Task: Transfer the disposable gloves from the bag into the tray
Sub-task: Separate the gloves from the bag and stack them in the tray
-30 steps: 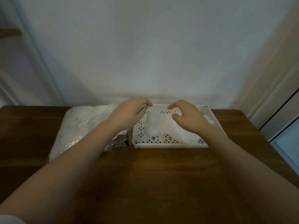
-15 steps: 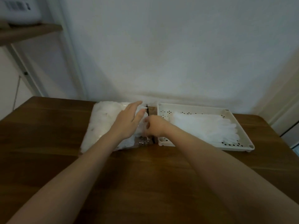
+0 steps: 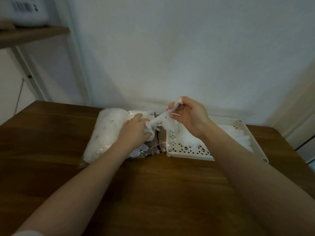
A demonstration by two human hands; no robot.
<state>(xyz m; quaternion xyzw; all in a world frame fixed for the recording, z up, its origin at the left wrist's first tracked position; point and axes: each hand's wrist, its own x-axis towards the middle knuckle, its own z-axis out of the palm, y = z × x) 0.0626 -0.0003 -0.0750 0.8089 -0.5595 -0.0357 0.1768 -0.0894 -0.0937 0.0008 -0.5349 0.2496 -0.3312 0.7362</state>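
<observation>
fingers of my right hand (image 3: 189, 116) pinch one thin glove (image 3: 160, 117) above the bag (image 3: 105, 133); left hand (image 3: 136, 132) grips the bag's opening. tray (image 3: 187, 155) of gloves sits right beside it on the desk (image 3: 153, 193).

Thin translucent plastic gloves (image 3: 158, 119), glossy crinkled bag (image 3: 105, 133), perforated matt plastic tray (image 3: 189, 155), smooth wooden table (image 3: 153, 193).

The right hand (image 3: 189, 116) has risen from the bag (image 3: 109, 133) mouth, drawing out a glove (image 3: 160, 118).
</observation>
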